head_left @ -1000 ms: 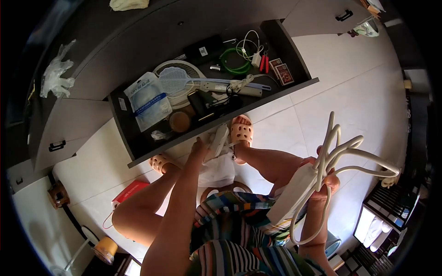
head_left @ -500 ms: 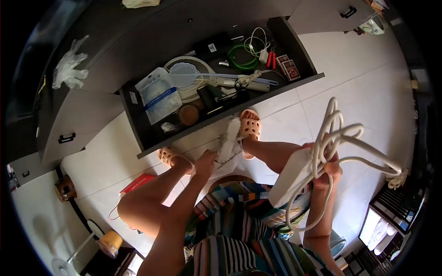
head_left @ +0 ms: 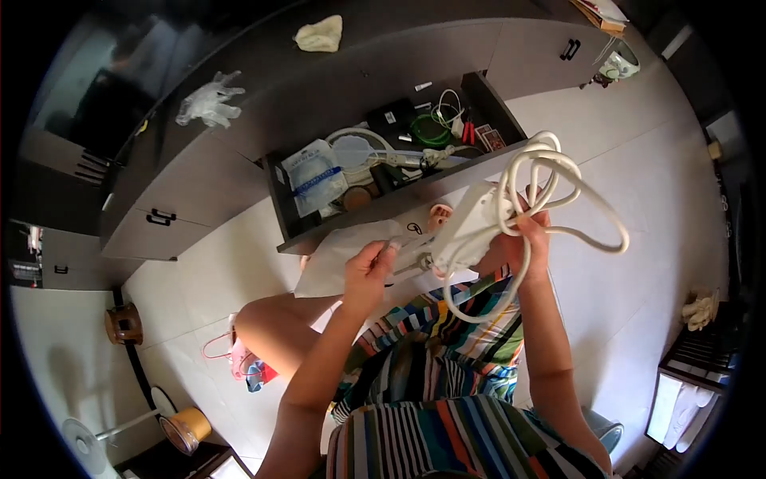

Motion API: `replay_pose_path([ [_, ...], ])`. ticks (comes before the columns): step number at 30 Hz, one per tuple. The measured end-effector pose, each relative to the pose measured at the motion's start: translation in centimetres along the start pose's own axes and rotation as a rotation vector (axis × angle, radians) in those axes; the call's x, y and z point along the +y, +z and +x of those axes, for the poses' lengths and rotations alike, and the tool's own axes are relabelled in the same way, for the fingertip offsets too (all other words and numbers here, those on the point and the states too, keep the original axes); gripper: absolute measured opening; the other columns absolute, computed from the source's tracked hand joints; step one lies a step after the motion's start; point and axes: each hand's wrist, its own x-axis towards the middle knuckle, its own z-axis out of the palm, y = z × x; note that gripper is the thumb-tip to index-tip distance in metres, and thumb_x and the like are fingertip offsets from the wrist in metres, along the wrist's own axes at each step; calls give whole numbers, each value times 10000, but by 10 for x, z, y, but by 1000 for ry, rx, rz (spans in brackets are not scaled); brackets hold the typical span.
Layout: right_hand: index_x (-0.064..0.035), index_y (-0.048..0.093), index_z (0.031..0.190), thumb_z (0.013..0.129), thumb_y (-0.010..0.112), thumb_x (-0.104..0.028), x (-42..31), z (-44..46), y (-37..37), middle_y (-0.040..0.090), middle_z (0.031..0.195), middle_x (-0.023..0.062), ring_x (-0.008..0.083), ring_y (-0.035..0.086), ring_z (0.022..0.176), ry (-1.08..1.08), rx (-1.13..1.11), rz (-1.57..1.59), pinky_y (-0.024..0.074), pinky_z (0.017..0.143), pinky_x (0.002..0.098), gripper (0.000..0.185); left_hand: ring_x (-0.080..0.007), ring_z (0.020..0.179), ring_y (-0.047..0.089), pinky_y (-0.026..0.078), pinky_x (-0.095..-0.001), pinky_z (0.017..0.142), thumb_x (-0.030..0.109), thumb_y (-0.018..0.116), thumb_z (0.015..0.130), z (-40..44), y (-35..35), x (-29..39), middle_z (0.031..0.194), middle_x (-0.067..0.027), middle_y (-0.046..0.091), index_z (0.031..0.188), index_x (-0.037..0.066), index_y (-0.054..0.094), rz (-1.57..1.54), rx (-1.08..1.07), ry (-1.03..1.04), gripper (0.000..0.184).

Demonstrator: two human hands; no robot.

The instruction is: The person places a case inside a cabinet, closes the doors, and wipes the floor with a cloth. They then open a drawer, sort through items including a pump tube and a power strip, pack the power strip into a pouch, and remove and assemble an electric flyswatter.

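My right hand (head_left: 535, 235) is closed around a white power strip (head_left: 467, 227) and its looped white cord (head_left: 586, 191). The cord's coils stick out to the right of the hand. One long loop hangs below the strip, over my striped clothing. My left hand (head_left: 369, 273) pinches the edge of a white bag (head_left: 327, 257), which spreads over my lap in front of the drawer. The strip's lower end is beside the bag's right side; I cannot tell whether it touches. A small grey part between them is too unclear to name.
An open drawer (head_left: 399, 191) lies ahead, holding a fly swatter, a green coil, red-handled pliers and a plastic packet (head_left: 315, 176). A clear glove (head_left: 211, 100) and a pale cloth (head_left: 319, 34) rest on the cabinet top. A pink bag (head_left: 243, 355) stands on the floor at left.
The power strip and cord have moved left, closer to my left hand. The white bag has come up and spread out in front of the drawer. My view has shifted, showing more cabinet top.
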Motion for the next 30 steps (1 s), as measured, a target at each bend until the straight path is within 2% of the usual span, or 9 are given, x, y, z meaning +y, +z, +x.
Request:
replay_pose_path([
  [1,-41,364,1130,634,608,-129,1,-4,15,477,1108,176,278,470,1021,-45,-10,17,352,914,405,559,-32,523,366,298,-166,476,118,537,822,-4,-4,29,601,58,437,875,31,582,-28,-20,-157,111],
  [3,-49,379,1107,643,606,-122,12,-6,28,485,1113,165,268,465,1041,-145,-50,-5,359,910,395,522,-19,502,341,268,-165,447,125,520,830,-11,-9,53,584,67,433,871,44,589,-71,-22,-116,114],
  [7,-83,362,1182,596,687,-92,18,-15,60,480,1111,107,232,465,1045,-27,-191,34,365,919,363,670,-12,490,329,246,-163,428,153,507,838,-13,-23,88,576,71,438,861,49,596,-71,28,-144,138],
  [11,-60,324,1167,669,612,13,11,-31,70,523,1062,126,226,507,1000,15,-381,76,425,846,335,580,-21,539,368,287,-161,495,167,510,835,-14,-36,107,620,60,485,854,32,602,-92,49,-137,164],
  [15,-55,339,1132,639,674,-44,12,-27,62,538,1027,108,172,528,935,104,-554,-265,437,810,311,595,-32,559,400,322,-164,511,172,511,836,-20,-26,116,652,47,500,865,28,593,-80,35,-102,169],
  [18,-61,335,1105,656,665,-53,22,-37,76,547,1021,121,176,536,933,108,-627,-263,432,803,301,558,-43,582,431,358,-173,537,175,506,840,-23,-13,125,682,36,523,877,19,586,-194,10,-153,180],
  [24,-57,373,1048,659,647,-29,31,-26,70,567,944,93,166,550,887,95,-442,-287,452,771,304,476,-45,614,458,362,-166,545,188,510,840,1,-40,104,730,22,565,880,22,597,5,32,-78,192],
  [27,-36,435,1051,616,634,0,2,-15,71,562,931,83,165,559,838,203,-382,-292,452,765,289,480,-46,623,462,369,-173,563,180,533,826,6,-49,107,750,22,576,886,21,607,-5,70,-72,185],
  [30,-13,433,1120,557,710,-86,-14,-4,65,554,890,58,150,539,844,547,-556,-247,440,727,251,631,-51,649,482,389,-177,590,177,538,823,9,-49,105,772,19,582,888,19,609,-34,54,-43,185],
])
